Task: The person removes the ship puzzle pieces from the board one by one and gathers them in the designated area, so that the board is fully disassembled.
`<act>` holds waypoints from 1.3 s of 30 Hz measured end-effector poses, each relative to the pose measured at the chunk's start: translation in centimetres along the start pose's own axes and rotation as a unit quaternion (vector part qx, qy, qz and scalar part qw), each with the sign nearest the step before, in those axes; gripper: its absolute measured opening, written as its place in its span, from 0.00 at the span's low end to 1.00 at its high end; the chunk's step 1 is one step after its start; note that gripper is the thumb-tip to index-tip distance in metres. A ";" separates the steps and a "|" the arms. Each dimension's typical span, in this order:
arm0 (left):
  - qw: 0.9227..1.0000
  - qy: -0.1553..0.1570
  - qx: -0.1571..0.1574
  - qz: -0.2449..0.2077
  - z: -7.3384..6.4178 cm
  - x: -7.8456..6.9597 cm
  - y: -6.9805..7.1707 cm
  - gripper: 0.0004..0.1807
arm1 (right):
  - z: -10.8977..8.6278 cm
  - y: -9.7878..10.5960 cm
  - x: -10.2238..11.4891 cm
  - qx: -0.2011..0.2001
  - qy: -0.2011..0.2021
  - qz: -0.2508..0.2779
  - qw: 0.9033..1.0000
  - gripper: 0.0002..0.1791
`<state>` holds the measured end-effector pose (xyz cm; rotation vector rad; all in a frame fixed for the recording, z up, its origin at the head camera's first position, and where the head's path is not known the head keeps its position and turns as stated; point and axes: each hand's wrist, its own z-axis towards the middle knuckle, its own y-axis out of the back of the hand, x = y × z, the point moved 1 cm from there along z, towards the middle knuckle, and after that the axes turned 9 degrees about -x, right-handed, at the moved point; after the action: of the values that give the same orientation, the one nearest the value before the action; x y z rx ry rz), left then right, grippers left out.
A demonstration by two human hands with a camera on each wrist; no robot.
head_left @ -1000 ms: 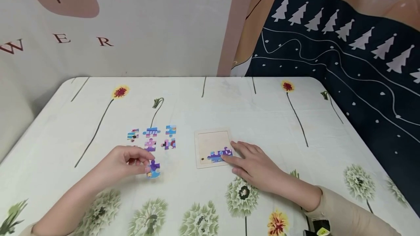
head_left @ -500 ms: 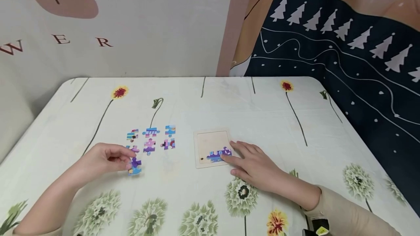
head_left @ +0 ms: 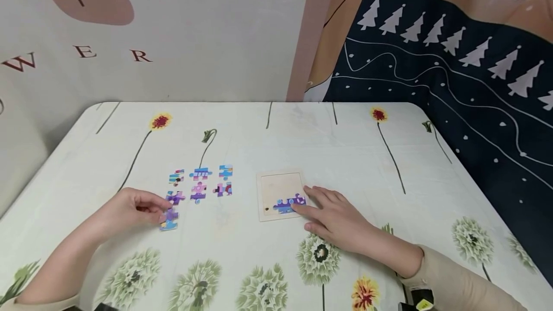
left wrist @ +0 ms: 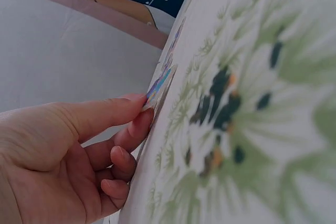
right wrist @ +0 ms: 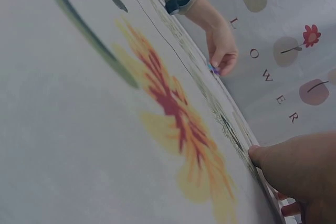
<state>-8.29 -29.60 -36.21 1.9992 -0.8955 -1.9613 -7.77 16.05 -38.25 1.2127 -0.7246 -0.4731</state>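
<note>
My left hand (head_left: 136, 208) pinches a blue and purple jigsaw piece (head_left: 169, 220) between thumb and forefinger, low over the tablecloth at the near left of the loose pieces. In the left wrist view the same piece (left wrist: 159, 85) is seen nearly edge-on at the fingertips. My right hand (head_left: 334, 215) rests at the right side of a square wooden puzzle tray (head_left: 270, 186), fingers stretched out. Its forefinger touches the joined purple and blue pieces (head_left: 285, 205) at the tray's lower right. The right wrist view shows only part of this hand (right wrist: 302, 174).
Several loose jigsaw pieces (head_left: 198, 191) lie in rows left of the tray; a purple one (head_left: 175, 197) sits just beyond the held piece. A flower-patterned cloth (head_left: 345, 157) covers the table. Behind it hang a pale curtain (head_left: 216, 37) and a dark cloth with white trees (head_left: 432, 61).
My left hand has carried the jigsaw piece leftward and set it lower, to the near end of the left column of pieces. My right hand has stayed on the tray.
</note>
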 end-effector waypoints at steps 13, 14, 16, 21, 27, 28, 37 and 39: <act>0.999 0.039 0.000 0.036 0.0 -0.8 -0.4 0.14 | 0.0 0.0 0.0 0.000 -0.004 0.000 1.000 0.26; 0.998 0.041 -0.003 0.043 0.1 -0.8 -0.4 0.13 | 0.0 -0.1 0.0 0.000 -0.004 0.000 1.000 0.26; 0.997 0.043 -0.009 0.066 0.1 -0.9 -0.5 0.13 | 0.0 -0.1 0.0 0.000 -0.004 -0.001 1.000 0.26; 0.992 0.031 -0.017 0.123 0.1 -1.1 -0.6 0.12 | -0.1 -0.1 -0.1 0.001 -0.005 0.000 1.000 0.26; 0.992 0.032 -0.021 0.119 0.1 -1.3 -0.6 0.12 | 0.0 -0.2 -0.1 0.001 -0.005 0.003 1.000 0.26; 0.992 0.031 -0.021 0.119 0.1 -1.4 -0.7 0.13 | 0.0 -0.2 0.0 0.001 -0.005 0.002 1.000 0.26; 0.990 0.020 -0.038 0.135 0.3 -2.5 -0.9 0.12 | 0.0 -0.1 0.0 -0.002 -0.003 0.001 1.000 0.27; 0.989 0.015 -0.048 0.142 0.4 -3.0 -1.1 0.12 | 0.1 -0.1 0.0 -0.002 -0.003 0.000 1.000 0.28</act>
<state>-8.20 -27.02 -34.35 1.7350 -0.9961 -1.7778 -7.82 15.96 -38.34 1.2082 -0.7294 -0.4782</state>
